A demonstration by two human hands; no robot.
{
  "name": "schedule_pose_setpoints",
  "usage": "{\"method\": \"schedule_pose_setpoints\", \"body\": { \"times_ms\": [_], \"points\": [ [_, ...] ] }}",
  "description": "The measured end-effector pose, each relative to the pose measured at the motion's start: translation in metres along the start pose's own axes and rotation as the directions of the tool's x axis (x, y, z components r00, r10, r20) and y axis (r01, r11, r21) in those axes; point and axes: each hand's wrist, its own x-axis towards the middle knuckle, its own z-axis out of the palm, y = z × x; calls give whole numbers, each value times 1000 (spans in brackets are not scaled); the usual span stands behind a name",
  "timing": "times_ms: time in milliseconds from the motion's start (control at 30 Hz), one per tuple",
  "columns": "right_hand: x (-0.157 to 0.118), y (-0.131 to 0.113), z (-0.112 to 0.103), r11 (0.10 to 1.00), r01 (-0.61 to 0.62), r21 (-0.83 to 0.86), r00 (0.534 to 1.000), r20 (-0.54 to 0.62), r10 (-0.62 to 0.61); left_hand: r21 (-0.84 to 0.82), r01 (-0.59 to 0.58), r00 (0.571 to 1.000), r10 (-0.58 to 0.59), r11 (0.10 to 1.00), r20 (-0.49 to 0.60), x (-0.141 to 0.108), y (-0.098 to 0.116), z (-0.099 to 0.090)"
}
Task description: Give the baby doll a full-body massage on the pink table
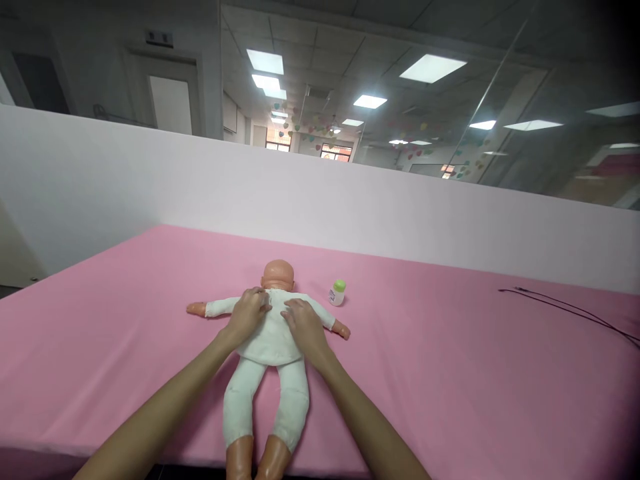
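Note:
A baby doll [275, 333] in a white top and white trousers lies face down, its arms spread and its head away from me. My left hand [249, 313] rests on the left side of the doll's upper back, fingers apart and holding nothing. On the right side of the upper back lies my right hand [304, 328], also open with its fingers spread. Beyond the doll's right-hand shoulder, a small clear bottle with a green cap [337, 293] stands upright, touched by neither hand.
The doll lies on a table with a pink cover [430, 347]. Thin black cables [565, 307] run across its right side. A white low wall [350, 200] borders the far edge, with glass above it. The table's near edge passes under the doll's feet.

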Motion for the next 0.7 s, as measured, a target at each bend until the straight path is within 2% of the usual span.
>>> {"method": "schedule_pose_setpoints", "body": {
  "times_ms": [100, 200, 333, 433, 500, 567, 633, 700],
  "points": [
    [24, 6, 16, 992, 27, -123, 1000, -12, -29, 53, 21, 1000, -20, 998, -14, 16, -4, 22],
    [35, 11, 35, 958, -50, -283, 999, -17, 47, 173, 103, 994, -106, 979, 5, 18, -6, 36],
    [42, 13, 50, 897, -104, -430, 994, -9, 110, 318, 155, 983, -178, 935, 45, 18, -3, 40],
    [46, 11, 48, 879, -99, -467, 989, 48, 137, 345, 169, 975, -207, 923, 78, 21, 1, 35],
    [43, 8, 41, 879, -74, -472, 988, 83, 128, 334, 110, 979, -159, 936, 125, 18, 2, 27],
    [35, 5, 33, 882, -15, -471, 991, 111, 77, 288, 4, 986, -52, 958, 160, 10, 3, 17],
    [22, 1, 28, 880, 53, -473, 993, 121, 5, 248, -88, 990, 56, 965, 132, -3, 4, 7],
    [11, -4, 28, 872, 95, -479, 991, 132, -35, 241, -110, 990, 85, 964, 114, -14, 6, 2]
  ]
}}
